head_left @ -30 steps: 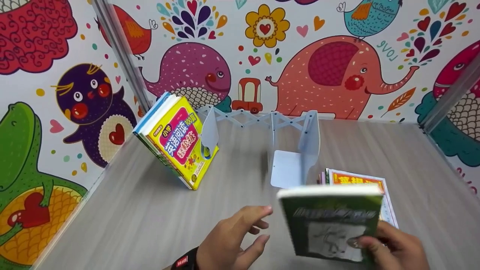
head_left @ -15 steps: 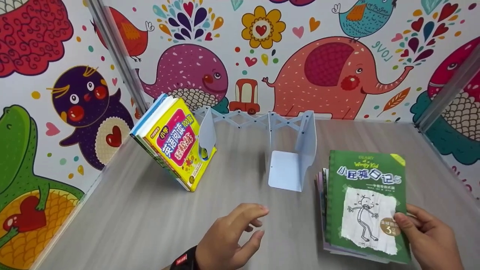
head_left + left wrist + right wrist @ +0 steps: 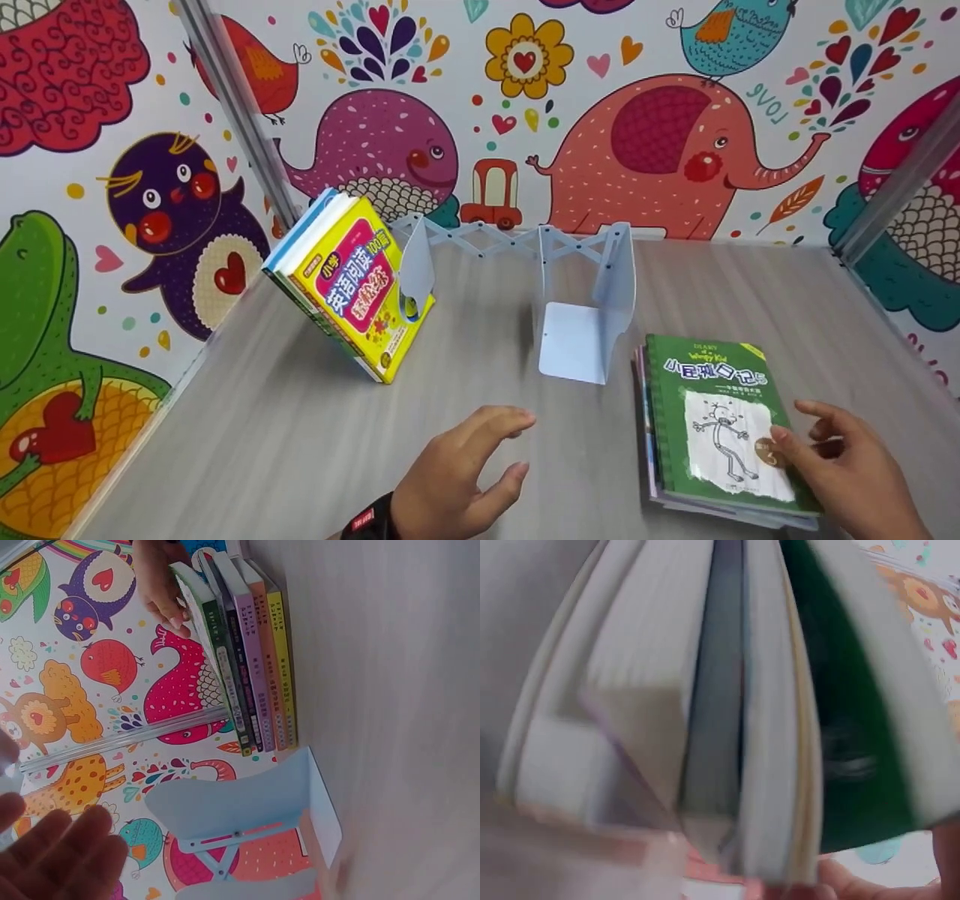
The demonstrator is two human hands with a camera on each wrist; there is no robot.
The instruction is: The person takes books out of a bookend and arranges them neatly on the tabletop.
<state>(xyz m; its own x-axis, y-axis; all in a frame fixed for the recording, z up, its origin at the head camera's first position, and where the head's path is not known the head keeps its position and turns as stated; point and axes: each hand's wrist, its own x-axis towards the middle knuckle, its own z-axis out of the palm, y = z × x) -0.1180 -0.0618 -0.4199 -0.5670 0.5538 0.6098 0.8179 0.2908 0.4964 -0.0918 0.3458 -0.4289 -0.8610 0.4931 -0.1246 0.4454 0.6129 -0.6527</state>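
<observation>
At the 4 o'clock corner of the table (image 3: 247, 420), the green book (image 3: 720, 420) is now lying flat on top of the pile of books (image 3: 651, 442), cover up. A second ago it was lifted and tilted in the right hand; half a second ago it was coming down onto the pile, and it has since settled nearer the person. The right hand (image 3: 847, 469) is resting its fingertips on the book's near right corner; the fingers are spread and nearly straight, touching rather than clamping, though the right wrist view is too blurred to confirm how the thumb lies. In the left wrist view the same fingertips are sitting on the top cover, with the spines below it stacked evenly.

The left hand (image 3: 457, 480) is hovering above the table at 6 o'clock, fingers relaxed and slightly parted, holding nothing; its position is unchanged across the sequence. The folding book stand (image 3: 592, 300) is standing at 12 o'clock from the left hand, apart from the pile. The yellow book (image 3: 360, 289) is leaning with others against the stand's left panel at 10 o'clock, unmoved.

Judgement: the green book has been laid down and the grip is being released; it is not standing in the stand.
</observation>
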